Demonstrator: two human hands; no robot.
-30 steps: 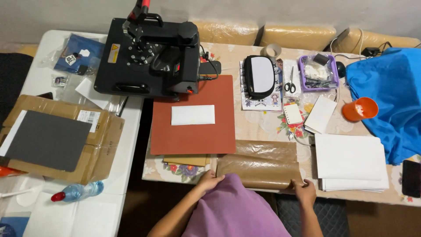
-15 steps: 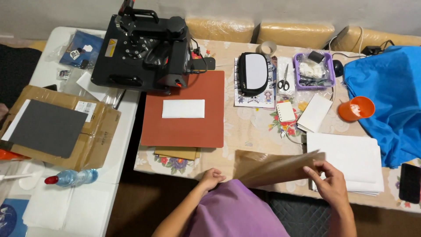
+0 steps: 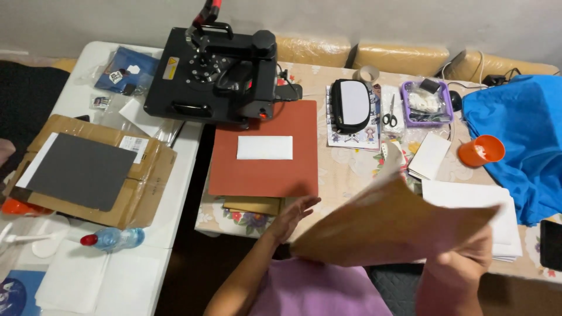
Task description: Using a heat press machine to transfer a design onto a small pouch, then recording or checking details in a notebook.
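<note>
head view: the right hand (image 3: pixel 465 257) grips the lower right edge of a brown sheet (image 3: pixel 392 225), fingers pinched on it, and holds it lifted and tilted above the table edge; the sheet is blurred and covers part of the stack of white paper (image 3: pixel 468 196) behind it. the left hand (image 3: pixel 293 213) is open, fingers spread loosely, at the sheet's left edge and just below the red silicone mat (image 3: pixel 263 169); whether it touches the sheet cannot be told. a small white rectangle (image 3: pixel 264 147) lies flat in the middle of the mat, and the mat's far end sits under the black heat press (image 3: pixel 213 76). right of the mat lie a black and white pouch (image 3: pixel 351 105), scissors (image 3: pixel 389 114) and a purple tray (image 3: pixel 426 100). an orange cup (image 3: pixel 481 151) stands just beside blue fabric (image 3: pixel 521 134). on the white table to the left, a dark grey sheet (image 3: pixel 82 169) rests on flattened cardboard (image 3: pixel 146 181), with a plastic bottle (image 3: pixel 114 238) lying on its side near it.
</note>
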